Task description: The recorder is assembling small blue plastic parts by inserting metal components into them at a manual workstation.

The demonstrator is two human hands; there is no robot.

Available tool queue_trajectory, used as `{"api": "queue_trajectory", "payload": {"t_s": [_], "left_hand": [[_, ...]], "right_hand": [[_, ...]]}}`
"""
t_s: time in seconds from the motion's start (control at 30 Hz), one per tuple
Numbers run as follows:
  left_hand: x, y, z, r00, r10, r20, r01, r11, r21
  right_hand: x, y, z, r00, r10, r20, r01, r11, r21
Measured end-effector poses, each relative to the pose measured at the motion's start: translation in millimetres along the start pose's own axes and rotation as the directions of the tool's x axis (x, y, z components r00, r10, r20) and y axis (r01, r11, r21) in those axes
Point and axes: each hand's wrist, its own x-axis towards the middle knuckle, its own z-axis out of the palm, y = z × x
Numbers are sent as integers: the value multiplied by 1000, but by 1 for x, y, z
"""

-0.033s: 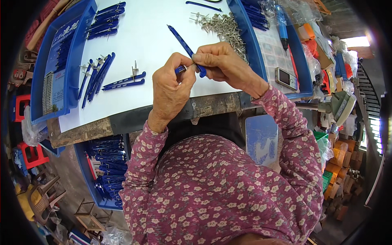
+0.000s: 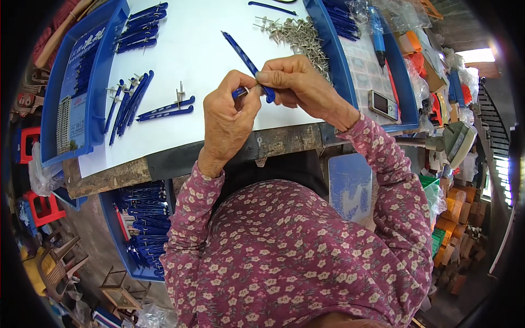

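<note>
Both hands meet above the white-covered table (image 2: 219, 128). A slim blue slotted plastic strip (image 2: 238, 50) slants from upper left down to a rounded end by my right fingers. My right hand (image 2: 298, 85) is closed, pinching it between thumb and fingers near that lower end. My left hand (image 2: 229, 112) is also closed, its fingertips against the right thumb. Out of its grip pokes a short blue end (image 2: 239, 93); the rest is hidden. Two similar strips (image 2: 167, 113) lie left of my hands, one with metal pins standing up. Farther left sits a bunch of strips (image 2: 130, 106).
Small metal pins (image 2: 303, 41) are heaped beside the blue tray (image 2: 342, 71) at right. Another blue tray (image 2: 98, 109) borders the table's left side. A mobile phone (image 2: 383, 105) and a blue electric screwdriver (image 2: 377, 41) lie right. Below the table, a bin (image 2: 116, 229) holds many strips.
Both hands and the blue strip have shifted very slightly up and left. Nothing else has visibly moved.
</note>
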Motion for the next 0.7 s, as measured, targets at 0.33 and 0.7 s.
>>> {"api": "queue_trajectory", "payload": {"t_s": [0.33,0.7], "left_hand": [[6,-4,-2,998,3,-68,-4,1000,-13],[8,9,-11,1000,-19,-3,19,997,-70]], "right_hand": [[0,-3,18,935,-296,-196,222,918,-327],[-20,-13,27,877,-479,21,343,596,-727]]}}
